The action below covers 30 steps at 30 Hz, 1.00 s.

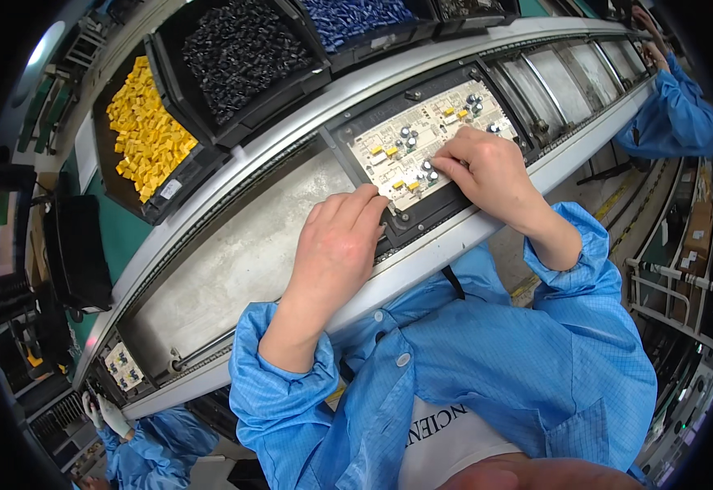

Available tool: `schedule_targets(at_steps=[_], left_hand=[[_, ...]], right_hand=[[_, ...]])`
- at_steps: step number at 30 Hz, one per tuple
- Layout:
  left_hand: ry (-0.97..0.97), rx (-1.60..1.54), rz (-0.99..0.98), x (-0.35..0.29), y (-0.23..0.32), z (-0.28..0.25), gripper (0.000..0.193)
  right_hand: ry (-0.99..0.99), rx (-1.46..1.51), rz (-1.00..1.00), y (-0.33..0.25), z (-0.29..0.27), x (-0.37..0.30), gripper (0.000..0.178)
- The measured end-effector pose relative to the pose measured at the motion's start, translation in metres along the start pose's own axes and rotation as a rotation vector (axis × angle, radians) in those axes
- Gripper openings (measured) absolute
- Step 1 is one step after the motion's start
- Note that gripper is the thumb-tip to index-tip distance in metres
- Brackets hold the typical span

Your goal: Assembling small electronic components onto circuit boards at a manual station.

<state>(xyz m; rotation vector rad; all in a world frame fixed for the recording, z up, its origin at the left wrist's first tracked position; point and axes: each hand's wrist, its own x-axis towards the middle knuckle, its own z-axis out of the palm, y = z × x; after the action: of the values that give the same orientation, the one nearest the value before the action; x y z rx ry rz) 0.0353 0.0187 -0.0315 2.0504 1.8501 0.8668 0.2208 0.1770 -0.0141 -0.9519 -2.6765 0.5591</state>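
A pale circuit board [413, 145] lies in a black carrier frame [409, 229] on the conveyor in front of me. It carries yellow block components [391, 152] and dark round capacitors [474, 100]. Over the board's near right part, my right hand [491, 173] pinches at a small capacitor [428, 166] standing on it. My left hand [338, 243] rests at the board's near left corner, fingers together and curled down. Its thumb and whatever lies under its fingertips are hidden.
Beyond the conveyor rail [209, 181] stand bins of yellow parts [146, 131], black parts [238, 57] and blue parts [356, 18]. Another board [123, 367] sits at the far left, near a co-worker's gloved hands [111, 415]. Another person's blue sleeve [676, 114] reaches in at right.
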Motion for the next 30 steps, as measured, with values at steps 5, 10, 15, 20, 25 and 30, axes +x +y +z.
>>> schedule_targets(at_steps=[5,10,15,20,25,30], left_hand=[[-0.001,0.025,0.008,-0.002,-0.002,-0.008,0.027],[0.041,-0.010,-0.071,-0.022,-0.009,-0.025,0.016],[0.071,-0.001,-0.174,-0.054,-0.017,-0.047,0.014],[0.145,0.042,-0.406,-0.095,-0.033,-0.070,0.014],[0.116,0.125,-0.474,-0.112,-0.043,-0.090,0.010],[0.228,0.090,-0.480,-0.089,-0.050,-0.097,0.008]], right_hand=[[-0.025,0.079,-0.019,0.001,-0.013,0.004,0.020],[0.023,0.137,-0.050,0.006,-0.040,0.033,0.019],[0.348,0.126,0.090,0.070,-0.069,0.097,0.023],[0.258,-0.038,0.184,0.122,-0.056,0.165,0.028],[0.161,-0.155,0.211,0.115,-0.052,0.177,0.024],[0.331,-0.042,0.211,0.129,-0.042,0.178,0.022]])
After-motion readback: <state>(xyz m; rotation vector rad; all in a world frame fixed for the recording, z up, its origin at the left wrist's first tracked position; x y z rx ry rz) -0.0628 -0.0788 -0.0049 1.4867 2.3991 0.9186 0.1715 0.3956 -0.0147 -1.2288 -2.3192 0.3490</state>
